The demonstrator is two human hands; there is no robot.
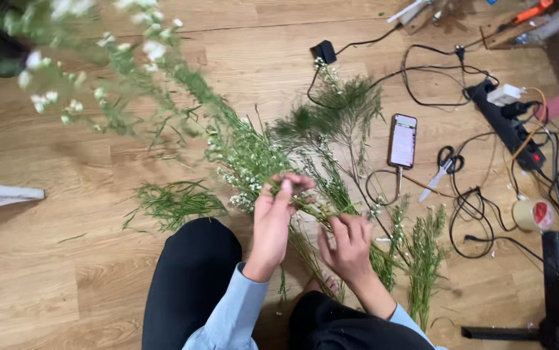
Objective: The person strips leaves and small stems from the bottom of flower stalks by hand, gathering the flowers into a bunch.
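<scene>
My left hand (276, 217) is raised with its fingers closed around the green stems of a bunch of small white flowers (247, 162), which spreads up and to the left over the wooden floor (65, 259). My right hand (347, 246) pinches a thin green stem (315, 209) just right of the left hand, fingers curled around it. More leafy stems lie under and between both hands. My legs in black trousers (188, 285) are folded below.
A pile of cut green stems (175, 201) lies to the left, another bundle (422, 259) to the right. A phone (402, 140), scissors (444, 168), tape roll (532, 215), power strip (509, 123) and tangled black cables crowd the right side. A black stand base (551, 324) sits at bottom right.
</scene>
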